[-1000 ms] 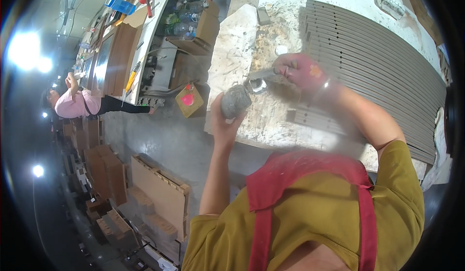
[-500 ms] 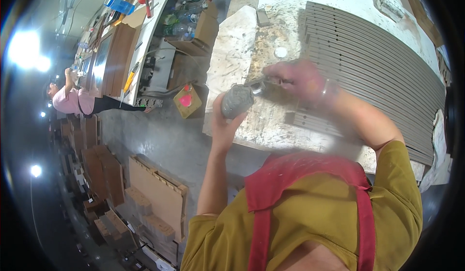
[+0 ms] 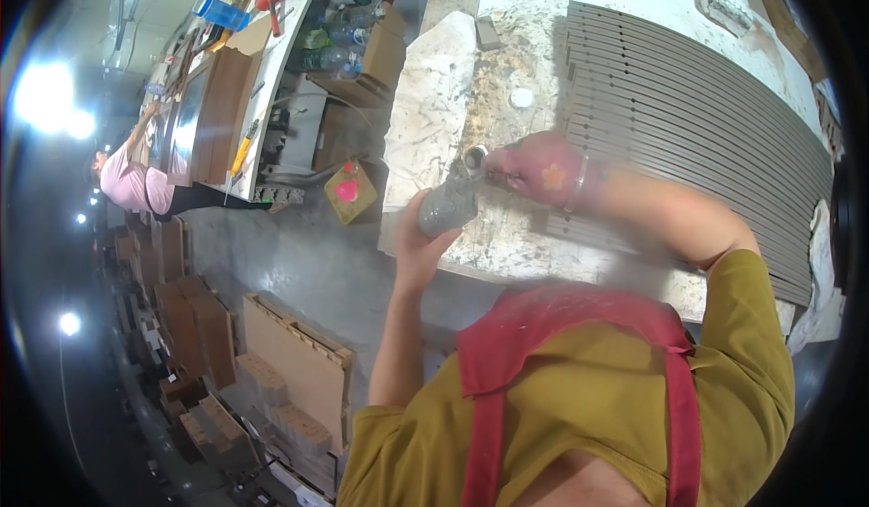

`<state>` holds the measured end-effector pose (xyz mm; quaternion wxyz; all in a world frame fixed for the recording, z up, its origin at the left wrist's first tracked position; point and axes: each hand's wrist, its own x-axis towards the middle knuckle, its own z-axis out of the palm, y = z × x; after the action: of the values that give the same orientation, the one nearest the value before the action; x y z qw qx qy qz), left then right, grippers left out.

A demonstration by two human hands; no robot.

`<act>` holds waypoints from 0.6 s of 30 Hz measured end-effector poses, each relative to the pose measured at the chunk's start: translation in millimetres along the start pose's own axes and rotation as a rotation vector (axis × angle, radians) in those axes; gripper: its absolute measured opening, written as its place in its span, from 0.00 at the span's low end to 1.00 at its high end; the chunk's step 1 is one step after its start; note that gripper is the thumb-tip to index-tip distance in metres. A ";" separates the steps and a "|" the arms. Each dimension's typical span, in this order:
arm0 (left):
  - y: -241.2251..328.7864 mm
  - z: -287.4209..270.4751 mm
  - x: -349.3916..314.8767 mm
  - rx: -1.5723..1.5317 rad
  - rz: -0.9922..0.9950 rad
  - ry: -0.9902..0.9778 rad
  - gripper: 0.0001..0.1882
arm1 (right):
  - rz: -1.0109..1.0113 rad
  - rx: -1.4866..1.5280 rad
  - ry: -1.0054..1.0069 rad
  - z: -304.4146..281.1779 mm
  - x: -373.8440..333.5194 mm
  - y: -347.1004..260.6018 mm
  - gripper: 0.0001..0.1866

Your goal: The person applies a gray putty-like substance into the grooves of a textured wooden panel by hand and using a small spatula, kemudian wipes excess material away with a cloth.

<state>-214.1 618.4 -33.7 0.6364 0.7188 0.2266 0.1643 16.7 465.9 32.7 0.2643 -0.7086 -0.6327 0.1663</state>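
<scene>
My left hand [image 3: 418, 243] is wrapped round a grey-coated bottle [image 3: 448, 206], tilted so that its open mouth [image 3: 474, 156] points up and away over the table. Close beside the bottle's neck is my right hand [image 3: 541, 170], in what looks like a pinkish glove with a flower on it. Its fingers are pinched together near the mouth; what they hold, if anything, is blurred and hidden. On the stained tabletop beyond lies a small white disc [image 3: 522, 98], which looks like a cap.
Long grey-brown slatted strips [image 3: 688, 136] cover the table's right side. A whitish cloth or sheet [image 3: 430, 113] lies at its left edge. Across the aisle stands another bench with a blue bottle [image 3: 221, 13] and a yellow tool [image 3: 243, 152]; a person in pink [image 3: 136, 181] works there.
The bottle has tipped so its neck and mouth now show. My right hand has shifted slightly down and is less blurred. The person at the other bench has stretched an arm forward.
</scene>
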 end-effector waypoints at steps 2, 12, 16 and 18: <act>-9.2 -8.0 -8.4 0.125 0.019 -0.023 0.39 | 0.037 -0.059 -0.064 0.6 -1.0 -6.8 0.10; -29.3 -2.5 -28.5 0.089 -0.132 -0.002 0.37 | 0.021 -0.155 -0.276 28.8 -0.6 -23.8 0.10; -17.3 1.2 -25.7 -0.009 -0.167 -0.010 0.37 | -0.039 -0.173 -0.250 21.8 3.9 -22.1 0.09; -10.9 3.0 -24.8 -0.041 -0.174 -0.008 0.37 | 0.042 -0.168 -0.253 26.8 7.8 -19.1 0.10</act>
<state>-234.7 603.5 -43.5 0.6637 0.6840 0.2822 0.1099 -12.9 479.1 23.1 0.1187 -0.7145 -0.6579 0.2062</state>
